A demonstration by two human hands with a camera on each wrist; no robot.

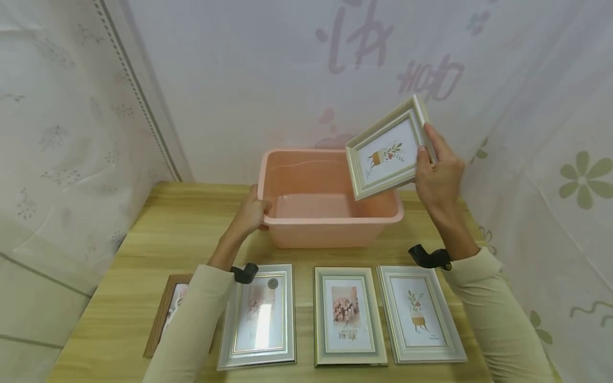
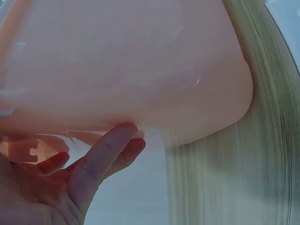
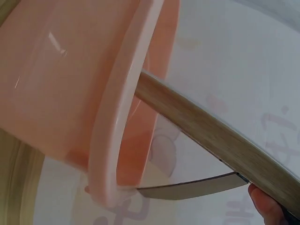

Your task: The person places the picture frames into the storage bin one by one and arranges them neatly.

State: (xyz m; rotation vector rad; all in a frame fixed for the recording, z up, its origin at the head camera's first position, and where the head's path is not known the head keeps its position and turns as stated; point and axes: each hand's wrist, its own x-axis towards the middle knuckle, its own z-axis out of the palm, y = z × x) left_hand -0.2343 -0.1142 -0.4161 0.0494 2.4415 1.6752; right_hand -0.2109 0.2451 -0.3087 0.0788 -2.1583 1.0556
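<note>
A pink plastic basin (image 1: 330,235) stands on the table, its inside facing up. At its left end my left hand (image 1: 251,213) grips the rim; the left wrist view has the thumb and fingers (image 2: 101,157) at the basin's edge. Above the basin's right end, my right hand (image 1: 439,175) holds a cream picture frame (image 1: 378,183) by its right side, tilted, with a plant-in-pot print facing me. In the right wrist view, this picture frame (image 3: 201,129) appears edge-on over the basin rim (image 3: 110,126), with its stand flap (image 3: 197,186) sticking out behind.
Three light picture frames lie in front of the basin: one silvery (image 1: 289,319), one with a flower print (image 1: 321,319) and one with a plant print (image 1: 452,335). A brown wooden frame (image 1: 160,324) lies partly under my left sleeve. A patterned cloth (image 1: 230,80) hangs behind the table.
</note>
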